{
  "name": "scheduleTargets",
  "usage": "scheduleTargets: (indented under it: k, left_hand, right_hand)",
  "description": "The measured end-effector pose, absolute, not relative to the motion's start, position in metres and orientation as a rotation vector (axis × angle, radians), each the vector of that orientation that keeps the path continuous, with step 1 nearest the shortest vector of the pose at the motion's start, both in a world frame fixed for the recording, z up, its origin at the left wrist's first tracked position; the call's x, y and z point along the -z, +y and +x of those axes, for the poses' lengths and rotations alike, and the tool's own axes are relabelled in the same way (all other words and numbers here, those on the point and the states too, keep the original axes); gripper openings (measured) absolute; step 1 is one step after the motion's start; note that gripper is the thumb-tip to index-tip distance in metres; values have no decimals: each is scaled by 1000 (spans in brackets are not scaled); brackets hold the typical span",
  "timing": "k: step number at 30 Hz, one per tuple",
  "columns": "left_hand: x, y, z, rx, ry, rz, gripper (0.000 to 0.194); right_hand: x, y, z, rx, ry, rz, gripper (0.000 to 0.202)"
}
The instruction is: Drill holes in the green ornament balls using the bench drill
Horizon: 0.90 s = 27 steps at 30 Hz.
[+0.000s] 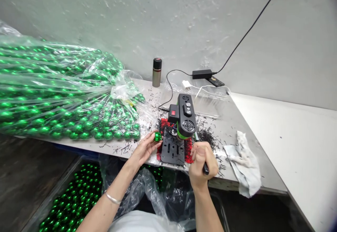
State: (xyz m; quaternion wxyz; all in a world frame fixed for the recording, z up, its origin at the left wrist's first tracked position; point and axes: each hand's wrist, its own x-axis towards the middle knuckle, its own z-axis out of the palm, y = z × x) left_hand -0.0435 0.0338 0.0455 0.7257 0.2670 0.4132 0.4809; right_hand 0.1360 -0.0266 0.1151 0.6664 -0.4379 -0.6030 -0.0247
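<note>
- The left hand (pixel 146 148) is holding a green ball (pixel 157 136) in its fingers, just left of the black machine (pixel 186 114) and beside the slotted plate (pixel 172 148).
- The right hand (pixel 204 162) is clenching its fingers round the black handle (pixel 205 169), on the machine's right side.
- The machine is standing on the bench (pixel 234 128), its head reaching over the far part of the plate, with red material (pixel 189 150) showing on both sides of the plate.
- Black bits (pixel 206 137) are lying scattered over the bench, thickest just right of the machine.
- A big clear bag (pixel 52 91) of green balls is filling the left side, its gathered neck pointing towards the machine.
- More green balls (pixel 76 197) are sitting in a container below the bench, at near left.
- A bottle (pixel 157 72) is standing upright near the wall; right of it, a power adapter (pixel 202 74) and a white plug (pixel 186 84) are lying.
- A crumpled cloth (pixel 244 165) is hanging partly over the near edge, at right.
</note>
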Motion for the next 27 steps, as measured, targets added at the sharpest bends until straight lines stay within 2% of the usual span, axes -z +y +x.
scheduleTargets:
  k: [5,12,16,22,27]
  left_hand:
    - [-27,29,-15,-1101,1059,817,47]
    - [-13,18,6,-1031,1397,1630,35]
    - [-15,12,9,-1035,1392,1942,31]
    - [-11,13,15,-1084,1359,2059,28]
    - [-4,15,16,-1122,1372,2093,28]
  right_hand:
    - [-118,-26,136,79,-1368,-975,32]
    - [-115,-27,138,93,-1400,-982,30]
    - [-114,-28,137,89,-1406,-990,29]
    - [-107,-30,137,60,-1399,-994,28]
    - [-80,-29,139,140,-1436,-955,30]
